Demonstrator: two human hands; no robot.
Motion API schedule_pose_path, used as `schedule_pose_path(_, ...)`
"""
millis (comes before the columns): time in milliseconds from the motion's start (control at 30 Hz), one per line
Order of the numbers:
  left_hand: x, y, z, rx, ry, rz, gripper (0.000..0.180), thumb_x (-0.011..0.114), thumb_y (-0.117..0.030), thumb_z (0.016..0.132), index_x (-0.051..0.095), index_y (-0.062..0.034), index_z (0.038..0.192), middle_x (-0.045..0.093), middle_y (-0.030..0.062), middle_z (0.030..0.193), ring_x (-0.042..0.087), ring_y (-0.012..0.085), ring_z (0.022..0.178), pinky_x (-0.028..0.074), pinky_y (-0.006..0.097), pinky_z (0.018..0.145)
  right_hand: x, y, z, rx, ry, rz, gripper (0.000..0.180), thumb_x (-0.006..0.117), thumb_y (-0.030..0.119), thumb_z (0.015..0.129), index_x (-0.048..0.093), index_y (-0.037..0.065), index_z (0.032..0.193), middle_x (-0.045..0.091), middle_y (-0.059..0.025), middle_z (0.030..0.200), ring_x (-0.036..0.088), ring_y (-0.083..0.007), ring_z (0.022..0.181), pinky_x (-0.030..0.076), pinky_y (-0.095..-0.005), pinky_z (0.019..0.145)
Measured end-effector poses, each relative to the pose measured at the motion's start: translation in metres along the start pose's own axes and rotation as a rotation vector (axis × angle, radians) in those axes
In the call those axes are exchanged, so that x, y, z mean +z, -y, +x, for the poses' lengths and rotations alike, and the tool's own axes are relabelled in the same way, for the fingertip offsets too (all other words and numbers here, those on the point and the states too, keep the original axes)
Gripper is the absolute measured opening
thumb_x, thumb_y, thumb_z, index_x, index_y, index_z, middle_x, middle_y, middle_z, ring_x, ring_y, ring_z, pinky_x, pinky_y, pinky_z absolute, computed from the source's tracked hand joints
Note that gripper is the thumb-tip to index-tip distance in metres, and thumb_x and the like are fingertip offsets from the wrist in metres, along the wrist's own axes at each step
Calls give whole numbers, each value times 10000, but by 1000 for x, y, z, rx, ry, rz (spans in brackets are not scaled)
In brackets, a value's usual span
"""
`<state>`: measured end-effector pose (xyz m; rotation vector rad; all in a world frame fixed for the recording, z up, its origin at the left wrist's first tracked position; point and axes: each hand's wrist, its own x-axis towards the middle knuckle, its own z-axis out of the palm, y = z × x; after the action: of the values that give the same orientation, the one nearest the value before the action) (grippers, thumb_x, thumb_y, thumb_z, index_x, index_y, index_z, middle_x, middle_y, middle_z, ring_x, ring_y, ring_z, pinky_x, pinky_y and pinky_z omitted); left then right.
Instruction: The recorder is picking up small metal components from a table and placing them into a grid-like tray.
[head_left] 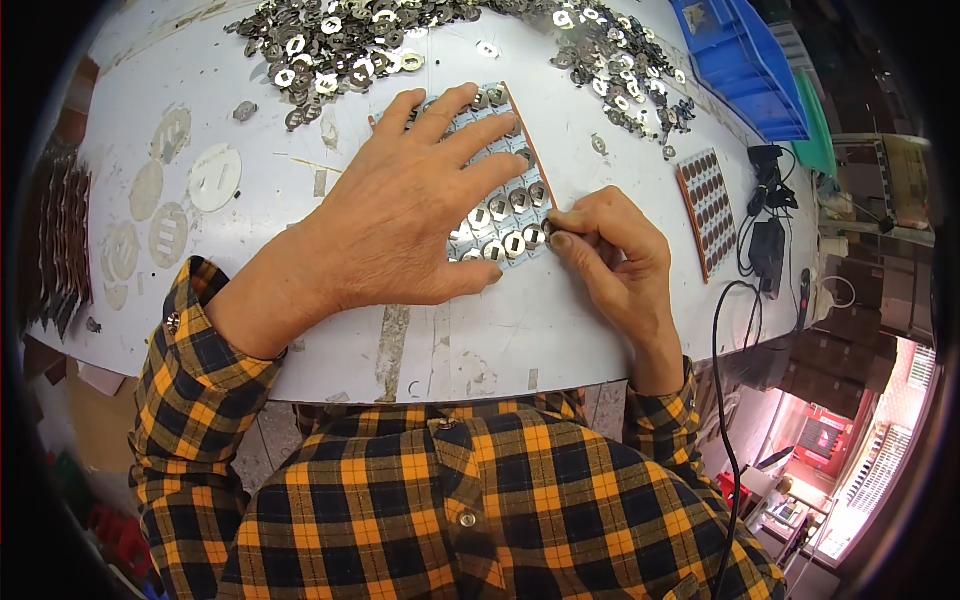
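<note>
Pressing flat with my left hand [405,200], fingers spread wide and gripping nothing, I hold down a rectangular tray [505,205] of small metal washers set in rows. The tray's long axis runs away from me and leans slightly left, its far end toward the heap of loose washers [345,45] at the back of the desk [560,330]. My right hand [610,250] sits at the tray's near right corner, thumb and forefinger pinched shut; I cannot tell for sure whether a washer is caught between them. The tray lies at the middle of the desk, mostly under my left palm. The desk surface is white, scuffed and stained, with pale round discs [215,178] lying to the left. A second tray [708,210], brown with dark sockets, lies well apart to the right, its long axis also pointing away. A blue bin [745,60] stands at the far right corner. A black cable [722,380] hangs over the right edge, with a power adapter [768,250] above it. Beyond the desk, lower right, the floor is brightly lit.
</note>
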<state>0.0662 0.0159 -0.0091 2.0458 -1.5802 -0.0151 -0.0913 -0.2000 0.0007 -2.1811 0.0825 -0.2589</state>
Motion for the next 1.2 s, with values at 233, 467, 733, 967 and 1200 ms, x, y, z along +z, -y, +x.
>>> schedule_pose_path(233, -1, 5, -2, 1, 6, 38, 792, 851, -362, 692, 612, -99, 1400, 498, 173, 1594, 357, 442, 1535, 266, 627, 1236, 19, 5, -7, -12, -209, -116, 274, 778, -52, 869, 758, -4, 1138, 648, -24, 1000, 531, -74, 803, 401, -212, 674)
schedule_pose_path(467, -11, 10, 7, 124, -49, -107, 873, 768, -384, 706, 531, -47, 1476, 477, 224, 1603, 370, 470, 1520, 237, 680, 1211, 14, 7, -12, -207, -177, -190, 198, 747, -57, 870, 758, -37, 1067, 663, -85, 988, 604, -172, 821, 470, -261, 715)
schedule_pose_path(733, 36, -79, 21, -748, -133, 291, 1184, 702, -762, 816, 387, 66, 1602, 381, 468, 1547, 385, 594, 1414, 317, 636, 1111, 14, 6, -21, -122, -321, -192, 95, 638, -120, 911, 693, -67, 968, 655, -159, 896, 612, -295, 802, 491, -367, 724)
schedule_pose_path(967, 41, -77, 39, -716, -119, 406, 1054, 817, -570, 714, 494, 58, 1496, 488, 385, 1470, 484, 464, 1272, 397, 509, 954, -6, -21, -30, 6, -440, 8, 126, 615, 54, 1059, 707, -29, 1080, 636, -1, 900, 495, -74, 735, 409, -233, 655)
schedule_pose_path(1200, -8, -79, -5, -580, -337, 263, 956, 821, -386, 598, 549, 49, 1405, 541, 263, 1437, 521, 434, 1260, 453, 547, 916, -9, -47, -33, -24, -489, 110, 140, 614, 67, 1063, 729, -9, 1089, 631, 13, 875, 456, -59, 690, 377, -222, 621)
